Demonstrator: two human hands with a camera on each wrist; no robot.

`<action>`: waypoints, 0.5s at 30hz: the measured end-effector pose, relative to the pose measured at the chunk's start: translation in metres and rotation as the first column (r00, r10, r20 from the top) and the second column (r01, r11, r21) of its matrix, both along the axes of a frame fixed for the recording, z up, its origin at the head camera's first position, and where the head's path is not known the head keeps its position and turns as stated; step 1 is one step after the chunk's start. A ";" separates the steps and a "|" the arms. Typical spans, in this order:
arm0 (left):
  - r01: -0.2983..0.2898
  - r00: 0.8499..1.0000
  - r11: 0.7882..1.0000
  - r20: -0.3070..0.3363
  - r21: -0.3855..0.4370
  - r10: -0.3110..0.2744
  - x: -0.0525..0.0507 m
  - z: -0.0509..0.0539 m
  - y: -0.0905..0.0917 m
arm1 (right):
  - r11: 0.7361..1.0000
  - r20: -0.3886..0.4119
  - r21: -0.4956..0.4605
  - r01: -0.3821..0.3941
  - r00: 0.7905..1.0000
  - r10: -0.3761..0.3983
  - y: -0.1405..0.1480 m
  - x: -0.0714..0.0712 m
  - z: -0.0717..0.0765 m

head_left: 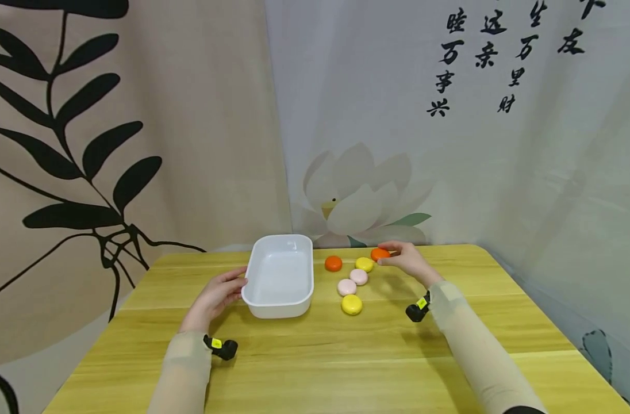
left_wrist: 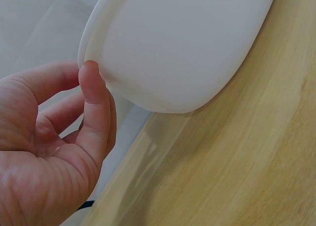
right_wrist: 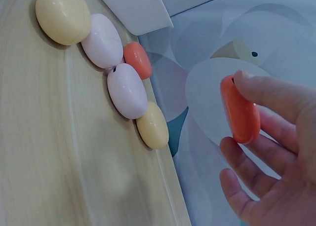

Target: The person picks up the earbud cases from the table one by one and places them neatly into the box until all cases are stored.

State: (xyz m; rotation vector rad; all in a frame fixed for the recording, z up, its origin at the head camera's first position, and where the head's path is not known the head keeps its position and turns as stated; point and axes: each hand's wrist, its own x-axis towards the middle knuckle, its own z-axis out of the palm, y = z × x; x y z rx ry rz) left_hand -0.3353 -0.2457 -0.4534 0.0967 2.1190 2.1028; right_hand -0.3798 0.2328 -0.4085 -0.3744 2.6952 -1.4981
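On the left of the table, my left hand (head_left: 219,296) holds the near left rim of a white rectangular container (head_left: 277,311); the left wrist view shows its thumb and fingers against the rim and outer wall. My right hand (head_left: 410,263) pinches a glossy orange pebble-shaped piece (right_wrist: 243,112) between thumb and fingers, near the far edge. It has a small dark hole. Between the hands lie similar rounded pieces: an orange piece (head_left: 333,264), a far yellow piece (head_left: 364,264), two pink pieces (head_left: 358,277) and a near yellow piece (head_left: 352,305).
The wooden table (head_left: 304,368) ends at a curtain (head_left: 232,144) printed with leaves, a lotus and writing. Nothing is visible inside the container. A small black camera sits on each wrist.
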 end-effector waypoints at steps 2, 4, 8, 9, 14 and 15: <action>0.001 1.000 1.000 0.001 -0.004 -0.001 0.000 -0.001 0.000 | 1.000 -0.009 0.006 -0.005 1.000 0.005 0.001 -0.001 0.000; -0.009 1.000 1.000 0.007 -0.002 0.009 -0.001 -0.001 0.000 | 1.000 -0.020 0.009 -0.018 1.000 0.018 0.001 -0.002 0.001; -0.014 1.000 1.000 0.012 0.000 0.014 -0.002 -0.001 0.000 | 1.000 -0.021 -0.010 -0.029 0.999 0.029 -0.001 -0.003 0.005; -0.017 1.000 1.000 0.015 0.004 0.017 -0.002 -0.001 0.001 | 0.999 -0.021 -0.012 -0.029 0.999 0.029 -0.002 -0.004 0.006; -0.015 1.000 1.000 0.022 0.023 0.015 -0.003 -0.002 0.001 | 0.999 -0.010 -0.012 -0.030 1.000 0.030 -0.008 -0.004 0.011; -0.013 1.000 1.000 0.022 0.024 0.013 -0.003 -0.002 0.000 | 0.999 -0.006 -0.012 -0.032 0.999 0.032 -0.009 -0.004 0.012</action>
